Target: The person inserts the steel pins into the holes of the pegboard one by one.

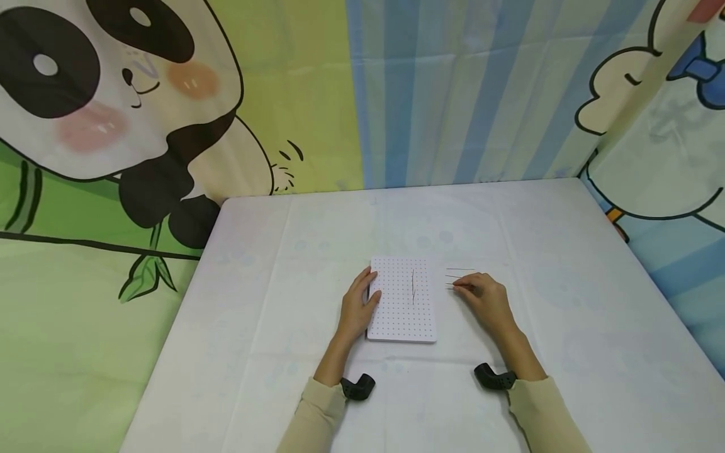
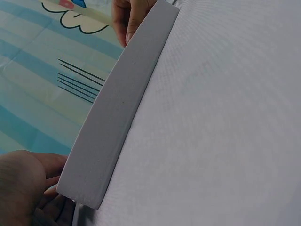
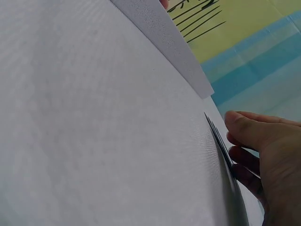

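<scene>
On tabletop (image 1: 283,251): left hand (image 1: 357,308) flat against pegboard (image 1: 403,299) edge, fingers straight; right hand (image 1: 487,301) fingertips pinching thin wires (image 1: 460,278) beside board.

Both hands (image 1: 421,302) low, fingers relaxed

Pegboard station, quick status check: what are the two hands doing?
Left hand rests on the white pegboard edge, steadying it. Right hand fingertips on thin wires beside the board. One wire lies on the board. Nothing in the way.
</scene>
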A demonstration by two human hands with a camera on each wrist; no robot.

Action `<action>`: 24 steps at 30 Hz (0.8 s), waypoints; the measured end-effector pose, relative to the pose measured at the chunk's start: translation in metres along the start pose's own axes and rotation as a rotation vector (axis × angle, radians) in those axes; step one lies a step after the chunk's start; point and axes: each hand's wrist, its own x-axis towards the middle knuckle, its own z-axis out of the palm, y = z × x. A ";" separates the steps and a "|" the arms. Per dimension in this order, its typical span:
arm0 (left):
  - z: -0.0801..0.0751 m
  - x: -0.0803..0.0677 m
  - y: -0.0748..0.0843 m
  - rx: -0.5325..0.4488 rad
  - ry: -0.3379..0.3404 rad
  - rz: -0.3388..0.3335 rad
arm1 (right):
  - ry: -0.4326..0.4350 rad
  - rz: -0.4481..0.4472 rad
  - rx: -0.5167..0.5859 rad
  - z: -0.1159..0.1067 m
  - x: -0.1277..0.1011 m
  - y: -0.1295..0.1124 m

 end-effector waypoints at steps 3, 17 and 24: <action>0.000 0.000 0.001 -0.008 0.001 0.002 | -0.016 -0.007 -0.022 0.001 0.000 0.001; -0.001 -0.001 0.002 -0.018 0.002 0.012 | -0.026 -0.028 -0.045 0.005 -0.001 0.008; -0.001 -0.001 0.002 -0.008 0.002 0.011 | -0.018 -0.018 -0.019 0.006 -0.001 0.010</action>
